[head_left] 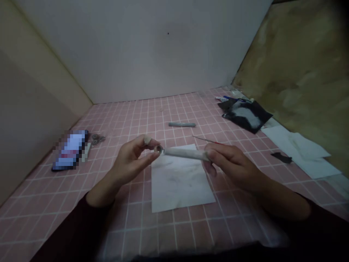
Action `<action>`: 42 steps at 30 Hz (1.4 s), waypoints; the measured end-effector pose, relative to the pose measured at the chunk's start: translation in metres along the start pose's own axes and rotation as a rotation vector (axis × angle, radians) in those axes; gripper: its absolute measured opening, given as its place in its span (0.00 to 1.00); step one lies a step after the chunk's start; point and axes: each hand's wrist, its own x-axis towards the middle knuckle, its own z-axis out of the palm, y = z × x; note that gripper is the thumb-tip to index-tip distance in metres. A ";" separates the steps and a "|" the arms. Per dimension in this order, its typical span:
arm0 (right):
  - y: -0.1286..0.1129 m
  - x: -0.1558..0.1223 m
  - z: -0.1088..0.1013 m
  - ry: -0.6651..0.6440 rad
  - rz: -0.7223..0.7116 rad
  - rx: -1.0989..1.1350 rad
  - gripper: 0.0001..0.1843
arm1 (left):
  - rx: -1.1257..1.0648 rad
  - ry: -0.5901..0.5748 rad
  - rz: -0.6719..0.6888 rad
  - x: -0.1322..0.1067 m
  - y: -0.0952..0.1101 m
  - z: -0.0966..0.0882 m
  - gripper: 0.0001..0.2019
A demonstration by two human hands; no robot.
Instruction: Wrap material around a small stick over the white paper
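My left hand (135, 154) pinches a small ring-shaped piece (157, 149) between thumb and fingers; a pale wrap covers one fingertip. In my right hand (231, 162) is a pale grey rod (185, 153), held near its right end and pointing left. The rod's narrow tip reaches the ring; whether it touches cannot be made out. Both hands are raised over a white sheet of paper (177, 193) with faint smudges. A thin red-handled tool (208, 140) shows just behind my right hand, its near end hidden by the fingers.
Farther back on the pink checked cloth (131, 120) lies a grey stick (181, 124). To the left are a phone (70, 150) and several small round pieces (96, 139). At right are a black sheet (247, 114), white papers (300, 149) and a dark scrap (281, 157). Walls enclose the surface.
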 end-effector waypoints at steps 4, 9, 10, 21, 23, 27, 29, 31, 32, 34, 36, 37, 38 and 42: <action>-0.006 -0.006 0.014 -0.174 -0.340 -0.271 0.11 | -0.449 -0.123 -0.111 0.000 -0.003 0.012 0.09; -0.003 -0.008 0.025 -0.160 -0.490 -0.429 0.12 | -0.650 -0.225 -0.204 -0.004 -0.003 0.027 0.12; -0.003 -0.008 0.025 -0.150 -0.494 -0.440 0.11 | -0.669 -0.235 -0.209 -0.004 -0.004 0.028 0.12; -0.002 -0.017 0.037 -0.262 -0.473 -0.553 0.11 | -0.727 -0.261 -0.292 -0.005 -0.010 0.039 0.10; -0.002 -0.017 0.037 -0.288 -0.452 -0.570 0.12 | -0.709 -0.264 -0.309 -0.006 -0.010 0.040 0.10; 0.000 -0.017 0.040 -0.350 -0.431 -0.596 0.13 | -0.653 -0.310 -0.342 -0.006 -0.007 0.043 0.10; 0.002 -0.016 0.042 -0.367 -0.433 -0.601 0.12 | -0.635 -0.319 -0.339 -0.007 -0.005 0.045 0.10; 0.003 -0.016 0.044 -0.377 -0.442 -0.599 0.11 | -0.616 -0.332 -0.320 -0.008 -0.004 0.047 0.10; 0.003 -0.015 0.045 -0.379 -0.446 -0.596 0.11 | -0.606 -0.345 -0.310 -0.008 -0.004 0.047 0.10; 0.002 -0.015 0.046 -0.387 -0.451 -0.589 0.11 | -0.585 -0.386 -0.295 -0.009 -0.003 0.047 0.10; -0.001 -0.015 0.047 -0.404 -0.455 -0.577 0.12 | -0.564 -0.417 -0.283 -0.010 -0.002 0.047 0.11; -0.002 -0.015 0.047 -0.413 -0.457 -0.569 0.12 | -0.551 -0.424 -0.277 -0.011 -0.001 0.047 0.11; -0.003 -0.015 0.047 -0.420 -0.461 -0.559 0.12 | -0.532 -0.425 -0.266 -0.011 0.000 0.047 0.11; -0.003 -0.015 0.049 -0.430 -0.481 -0.545 0.12 | -0.365 -0.405 -0.184 -0.011 0.006 0.044 0.09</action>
